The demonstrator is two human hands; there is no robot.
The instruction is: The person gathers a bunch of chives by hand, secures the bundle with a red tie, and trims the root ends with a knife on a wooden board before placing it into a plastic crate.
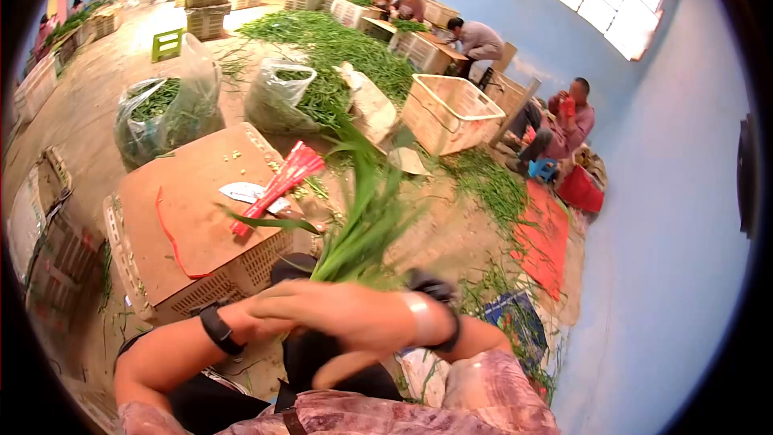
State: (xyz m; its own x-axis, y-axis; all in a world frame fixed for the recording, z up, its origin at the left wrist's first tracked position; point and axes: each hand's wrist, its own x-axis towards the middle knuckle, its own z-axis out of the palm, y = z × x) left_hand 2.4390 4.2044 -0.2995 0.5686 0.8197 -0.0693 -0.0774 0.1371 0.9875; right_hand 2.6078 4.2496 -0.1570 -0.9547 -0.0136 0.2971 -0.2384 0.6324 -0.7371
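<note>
A bunch of long, flat-leaved green stalks (354,234) rises blurred from between my hands, leaves pointing away from me. My right hand (342,314) crosses in front, fingers stretched left over my left wrist and thumb apart below. My left hand (262,314), with a black band on its wrist, is mostly hidden behind the right; it appears to hold the stalks' lower end, which is out of sight. Just beyond, a brown board (193,201) on a crate carries a knife (250,195), a bundle of red-and-white strips (282,185) and a loose red strip (167,229).
Two plastic bags of greens, a left bag (169,113) and a right bag (278,97), stand behind the board. A large heap of greens (338,44) lies beyond, beside an open crate (452,113). A person (564,125) sits by the right wall; others work farther back.
</note>
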